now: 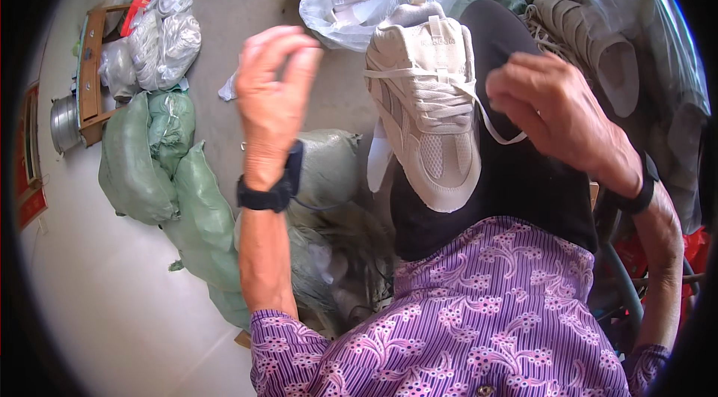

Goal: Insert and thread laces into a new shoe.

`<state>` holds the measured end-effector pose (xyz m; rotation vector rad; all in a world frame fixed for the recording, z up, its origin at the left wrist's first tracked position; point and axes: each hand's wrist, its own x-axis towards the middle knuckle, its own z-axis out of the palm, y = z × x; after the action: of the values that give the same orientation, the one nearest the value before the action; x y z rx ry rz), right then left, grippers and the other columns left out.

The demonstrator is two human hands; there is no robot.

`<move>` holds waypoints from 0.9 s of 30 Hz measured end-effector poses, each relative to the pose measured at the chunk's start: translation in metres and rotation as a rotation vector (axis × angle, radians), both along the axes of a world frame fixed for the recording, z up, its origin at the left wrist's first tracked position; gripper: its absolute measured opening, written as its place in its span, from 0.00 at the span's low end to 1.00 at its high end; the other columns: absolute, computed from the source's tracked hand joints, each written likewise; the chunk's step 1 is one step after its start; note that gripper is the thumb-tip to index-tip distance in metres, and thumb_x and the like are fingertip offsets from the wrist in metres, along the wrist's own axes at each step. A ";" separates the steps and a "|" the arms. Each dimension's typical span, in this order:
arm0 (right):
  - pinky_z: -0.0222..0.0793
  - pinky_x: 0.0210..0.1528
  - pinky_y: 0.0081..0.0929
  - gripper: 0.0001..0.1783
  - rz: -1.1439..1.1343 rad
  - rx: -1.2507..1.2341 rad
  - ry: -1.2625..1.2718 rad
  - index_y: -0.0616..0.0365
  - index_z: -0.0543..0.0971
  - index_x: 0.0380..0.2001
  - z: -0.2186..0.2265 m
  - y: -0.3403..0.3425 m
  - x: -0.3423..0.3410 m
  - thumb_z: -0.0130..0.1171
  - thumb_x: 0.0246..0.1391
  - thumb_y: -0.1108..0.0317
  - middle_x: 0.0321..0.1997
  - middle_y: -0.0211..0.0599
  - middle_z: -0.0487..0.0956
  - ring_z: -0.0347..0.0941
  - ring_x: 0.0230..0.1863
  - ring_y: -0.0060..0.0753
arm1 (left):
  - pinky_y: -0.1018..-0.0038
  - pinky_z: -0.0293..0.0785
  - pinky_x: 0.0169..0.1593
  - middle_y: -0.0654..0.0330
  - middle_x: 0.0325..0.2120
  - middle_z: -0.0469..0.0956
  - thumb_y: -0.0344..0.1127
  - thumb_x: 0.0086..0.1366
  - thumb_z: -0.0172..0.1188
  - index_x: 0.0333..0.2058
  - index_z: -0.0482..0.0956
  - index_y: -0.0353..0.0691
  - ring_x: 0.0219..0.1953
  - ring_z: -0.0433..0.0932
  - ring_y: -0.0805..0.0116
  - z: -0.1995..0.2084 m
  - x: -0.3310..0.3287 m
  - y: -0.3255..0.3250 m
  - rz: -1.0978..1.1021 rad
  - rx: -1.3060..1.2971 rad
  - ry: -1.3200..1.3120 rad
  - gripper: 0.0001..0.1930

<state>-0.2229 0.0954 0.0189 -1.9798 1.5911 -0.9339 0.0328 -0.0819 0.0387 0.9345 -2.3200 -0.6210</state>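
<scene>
risk: lace (490,124) pinched in right hand (557,109) fingers could slip free, since left hand (273,98), fingers loosely curled, leaves sneaker (426,98) unsupported on the knee.

I sit in a home shoe workshop: a beige sneaker (428,109) on my knee, more shoes (591,38) piled at right, bagged parts (161,38) and green sacks (161,165) on the bare concrete floor (224,23).
</scene>
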 end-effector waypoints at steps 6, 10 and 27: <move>0.67 0.30 0.38 0.02 -0.034 -0.025 0.075 0.59 0.74 0.24 -0.017 -0.038 0.007 0.55 0.46 0.72 0.24 0.39 0.74 0.73 0.29 0.47 | 0.71 0.71 0.46 0.60 0.38 0.75 0.22 0.47 0.66 0.34 0.82 0.41 0.42 0.73 0.63 -0.014 -0.053 0.046 -0.328 -0.032 -0.100 0.14; 0.68 0.32 0.39 0.05 -0.037 -0.038 0.138 0.58 0.73 0.22 -0.021 -0.042 0.015 0.55 0.45 0.69 0.24 0.37 0.74 0.74 0.30 0.46 | 0.69 0.71 0.43 0.60 0.37 0.74 0.21 0.44 0.67 0.34 0.82 0.42 0.41 0.72 0.61 -0.020 -0.052 0.045 -0.335 -0.135 -0.130 0.15; 0.62 0.40 0.37 0.05 -0.081 -0.002 0.134 0.56 0.72 0.25 -0.017 -0.020 0.017 0.57 0.45 0.70 0.27 0.34 0.73 0.72 0.35 0.41 | 0.80 0.61 0.31 0.69 0.18 0.67 0.50 0.65 0.55 0.21 0.72 0.36 0.25 0.63 0.81 -0.019 -0.042 0.023 -0.003 0.786 -0.235 0.22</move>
<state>-0.2057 0.0753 0.0016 -2.0310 1.7552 -0.8483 -0.0089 -0.0594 0.0202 1.3964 -2.2807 -1.5580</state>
